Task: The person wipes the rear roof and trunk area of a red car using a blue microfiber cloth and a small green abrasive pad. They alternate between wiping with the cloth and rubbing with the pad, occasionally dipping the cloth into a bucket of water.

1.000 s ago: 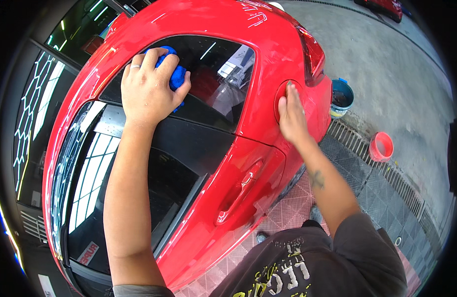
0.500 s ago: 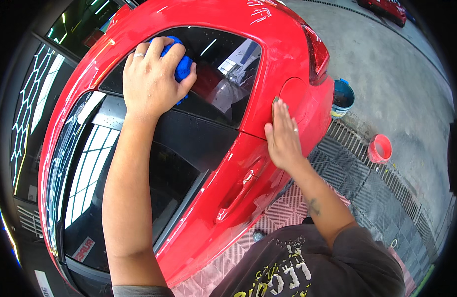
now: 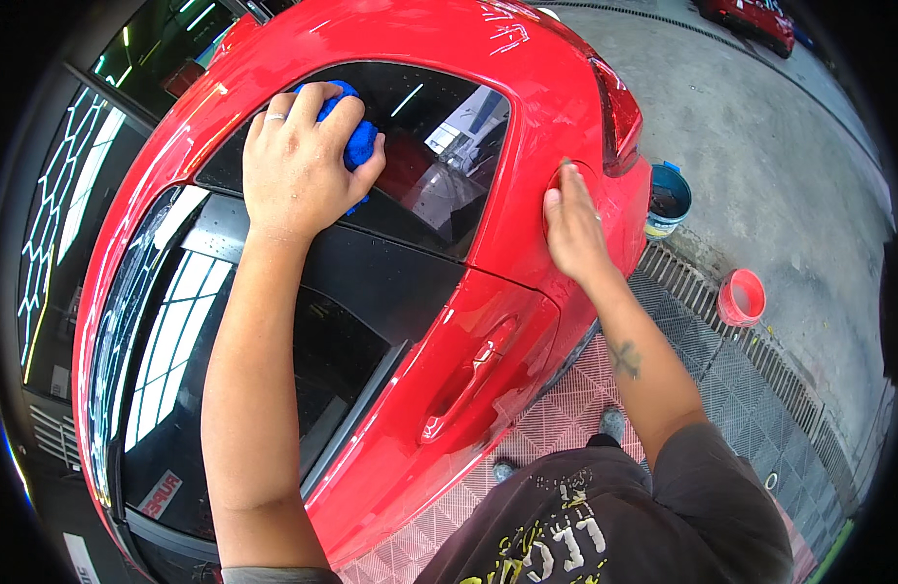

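Note:
My left hand (image 3: 298,170) rests over the dark rear side window (image 3: 454,156) of a red car, its fingers curled around a bunched blue cloth (image 3: 359,146). Water drops show on the back of that hand. My right hand (image 3: 575,229) lies against the red rear side panel (image 3: 527,209), over the round fuel flap (image 3: 566,173). Its fingers are long and pressed together, and the palm side faces the paint. Whatever may be under those fingers is hidden. The car's door handle (image 3: 473,375) sits nearer to me, between my forearms.
A dark teal bucket (image 3: 669,200) and a pink-red bucket (image 3: 742,298) stand on the right, near a floor drain grate (image 3: 682,282). Grey and pink floor tiles (image 3: 741,389) lie beside the car. The red tail light (image 3: 616,117) is at the car's far corner.
My right hand has shifted right and a little farther across the panel, over the fuel flap. A small greenish edge seen by its fingers no longer shows. The left hand stays on the window.

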`<act>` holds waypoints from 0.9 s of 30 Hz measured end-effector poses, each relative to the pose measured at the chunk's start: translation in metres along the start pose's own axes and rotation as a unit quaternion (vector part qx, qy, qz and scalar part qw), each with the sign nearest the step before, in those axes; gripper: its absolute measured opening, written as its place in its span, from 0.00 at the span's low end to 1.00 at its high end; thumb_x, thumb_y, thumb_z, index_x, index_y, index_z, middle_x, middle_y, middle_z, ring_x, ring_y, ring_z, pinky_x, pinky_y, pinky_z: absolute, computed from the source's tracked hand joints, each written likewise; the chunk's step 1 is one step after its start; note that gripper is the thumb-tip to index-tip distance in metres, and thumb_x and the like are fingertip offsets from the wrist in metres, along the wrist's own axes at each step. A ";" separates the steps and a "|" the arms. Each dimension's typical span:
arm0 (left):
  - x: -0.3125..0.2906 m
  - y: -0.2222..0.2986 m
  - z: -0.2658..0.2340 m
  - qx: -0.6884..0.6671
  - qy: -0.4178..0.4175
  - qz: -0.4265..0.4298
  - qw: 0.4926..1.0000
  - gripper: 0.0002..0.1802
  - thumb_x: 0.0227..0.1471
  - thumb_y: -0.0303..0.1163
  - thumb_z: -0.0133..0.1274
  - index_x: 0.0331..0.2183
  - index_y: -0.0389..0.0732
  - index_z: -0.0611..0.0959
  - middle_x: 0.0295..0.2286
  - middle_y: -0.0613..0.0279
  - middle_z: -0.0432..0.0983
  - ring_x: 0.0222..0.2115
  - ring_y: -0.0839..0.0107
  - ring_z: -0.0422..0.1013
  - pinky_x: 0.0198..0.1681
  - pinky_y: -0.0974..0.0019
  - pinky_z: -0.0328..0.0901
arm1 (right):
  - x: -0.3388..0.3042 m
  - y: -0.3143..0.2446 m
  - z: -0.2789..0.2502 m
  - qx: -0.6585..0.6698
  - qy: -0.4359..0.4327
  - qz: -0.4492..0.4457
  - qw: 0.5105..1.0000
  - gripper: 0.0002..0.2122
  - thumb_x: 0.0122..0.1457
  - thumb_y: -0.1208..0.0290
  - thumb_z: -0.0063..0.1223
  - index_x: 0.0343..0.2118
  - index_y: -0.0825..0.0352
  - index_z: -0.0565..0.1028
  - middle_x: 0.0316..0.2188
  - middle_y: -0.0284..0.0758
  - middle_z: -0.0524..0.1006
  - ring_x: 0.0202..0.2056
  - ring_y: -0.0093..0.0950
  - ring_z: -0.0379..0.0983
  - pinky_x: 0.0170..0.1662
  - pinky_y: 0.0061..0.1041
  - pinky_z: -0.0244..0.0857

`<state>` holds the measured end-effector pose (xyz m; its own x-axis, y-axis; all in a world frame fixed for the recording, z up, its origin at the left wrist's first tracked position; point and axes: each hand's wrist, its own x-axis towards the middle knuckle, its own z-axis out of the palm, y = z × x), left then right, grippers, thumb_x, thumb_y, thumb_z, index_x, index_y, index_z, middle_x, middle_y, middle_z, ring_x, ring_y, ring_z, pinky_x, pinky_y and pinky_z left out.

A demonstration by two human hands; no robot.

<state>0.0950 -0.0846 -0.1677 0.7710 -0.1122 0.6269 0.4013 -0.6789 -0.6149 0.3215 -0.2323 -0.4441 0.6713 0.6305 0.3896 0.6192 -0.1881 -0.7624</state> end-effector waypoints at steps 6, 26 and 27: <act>0.003 0.003 0.000 -0.007 0.005 0.000 1.000 0.17 0.50 0.45 0.71 0.39 0.48 0.90 0.47 0.61 0.82 0.46 0.56 0.79 0.49 0.52 0.74 | 0.016 0.020 -0.011 -0.046 0.002 0.070 0.996 0.35 0.80 0.50 0.32 0.77 0.75 0.53 0.78 0.54 0.55 0.79 0.47 0.49 0.79 0.50 0.46; -0.004 0.000 -0.001 0.012 -0.017 -0.005 1.000 0.18 0.52 0.47 0.71 0.41 0.49 0.90 0.47 0.62 0.82 0.48 0.56 0.79 0.50 0.52 0.75 | -0.099 0.009 0.035 0.048 0.020 -0.075 0.996 0.31 0.80 0.58 0.36 0.76 0.76 0.56 0.78 0.56 0.52 0.79 0.51 0.47 0.79 0.53 0.41; -0.005 0.000 -0.001 0.013 -0.016 -0.005 1.000 0.18 0.51 0.47 0.71 0.41 0.49 0.90 0.47 0.62 0.82 0.48 0.56 0.79 0.50 0.52 0.75 | -0.117 -0.005 0.028 0.048 -0.030 -0.057 0.997 0.31 0.80 0.59 0.37 0.77 0.75 0.54 0.79 0.55 0.50 0.80 0.50 0.46 0.79 0.55 0.40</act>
<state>0.0905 -0.0850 -0.1704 0.7823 -0.0819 0.6175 0.4216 -0.6601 -0.6217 0.2288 -0.2841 -0.5004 0.5710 0.6885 0.4471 0.6462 -0.0410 -0.7621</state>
